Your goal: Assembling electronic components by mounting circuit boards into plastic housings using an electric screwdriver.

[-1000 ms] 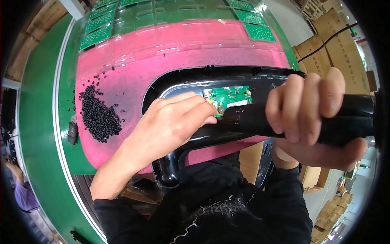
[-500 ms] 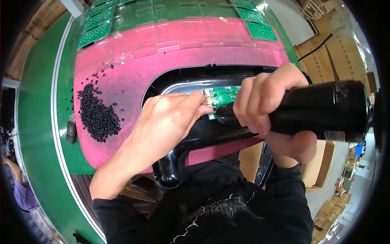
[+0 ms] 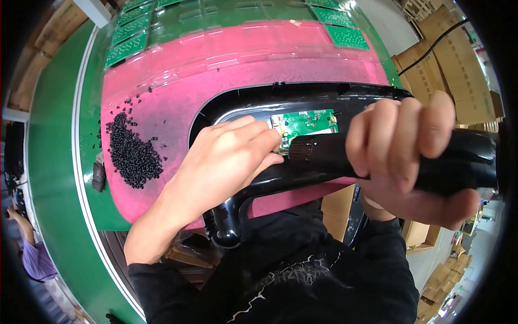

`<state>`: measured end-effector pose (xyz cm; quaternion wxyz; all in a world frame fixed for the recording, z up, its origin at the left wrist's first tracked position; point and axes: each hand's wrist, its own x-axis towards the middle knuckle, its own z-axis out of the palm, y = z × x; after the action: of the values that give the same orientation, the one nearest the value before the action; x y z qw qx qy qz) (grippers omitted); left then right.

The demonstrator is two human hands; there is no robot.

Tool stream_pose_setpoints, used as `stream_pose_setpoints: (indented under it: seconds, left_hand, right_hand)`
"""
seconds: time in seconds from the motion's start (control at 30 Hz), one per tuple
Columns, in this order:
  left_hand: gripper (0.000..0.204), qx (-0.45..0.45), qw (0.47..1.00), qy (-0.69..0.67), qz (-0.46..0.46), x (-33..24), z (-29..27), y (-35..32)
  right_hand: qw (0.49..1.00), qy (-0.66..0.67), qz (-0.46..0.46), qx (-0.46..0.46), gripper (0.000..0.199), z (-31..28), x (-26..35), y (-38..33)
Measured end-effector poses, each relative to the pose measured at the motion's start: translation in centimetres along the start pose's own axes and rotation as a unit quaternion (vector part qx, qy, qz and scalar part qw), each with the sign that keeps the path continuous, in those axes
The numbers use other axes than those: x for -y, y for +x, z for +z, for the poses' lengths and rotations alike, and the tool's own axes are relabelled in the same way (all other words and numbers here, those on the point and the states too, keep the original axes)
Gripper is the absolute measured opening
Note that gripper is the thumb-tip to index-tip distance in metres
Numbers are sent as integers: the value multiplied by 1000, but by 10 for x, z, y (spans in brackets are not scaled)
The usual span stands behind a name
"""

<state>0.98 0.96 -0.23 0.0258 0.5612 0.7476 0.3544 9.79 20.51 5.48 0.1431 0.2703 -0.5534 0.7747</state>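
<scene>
A black electric screwdriver lies nearly level across the view, its nose pointing left. My right hand is wrapped loosely round its body. My left hand has thumb and forefinger pinched together right at the screwdriver's nose; whatever is between them is hidden. Beneath the fingertips, a green circuit board sits inside a long black plastic housing. The screwdriver's nose overlaps the board's lower edge, and the bit's tip is covered by my left fingers. The housing's narrow arm reaches toward my body.
A heap of small black pieces covers the left of the pink mat. Clear plastic trays with green boards stand at the back. Cardboard boxes are at right. Another person's purple sleeve shows far left.
My right hand has slid right along the screwdriver, and its fingers have loosened somewhat. More of the screwdriver's nose and the board now shows. My left hand has barely moved.
</scene>
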Motion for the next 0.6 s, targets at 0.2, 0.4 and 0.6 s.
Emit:
stream_pose_setpoints:
  seconds: [0.2, 0.4, 0.6]
  left_hand:
    - [22, -32, 998, 11, 49, 1, 2, 4]
    - [31, -25, 997, -60, 39, 1, -1, 4]
    - [39, 33, 999, 2, -38, -6, 1, 7]
  right_hand:
    - [982, -19, -186, 28, 50, -4, -11, 4]
    - [986, -10, -159, 47, 49, -18, 4, 0]
    - [992, -118, -44, -13, 57, -40, 34, -14]
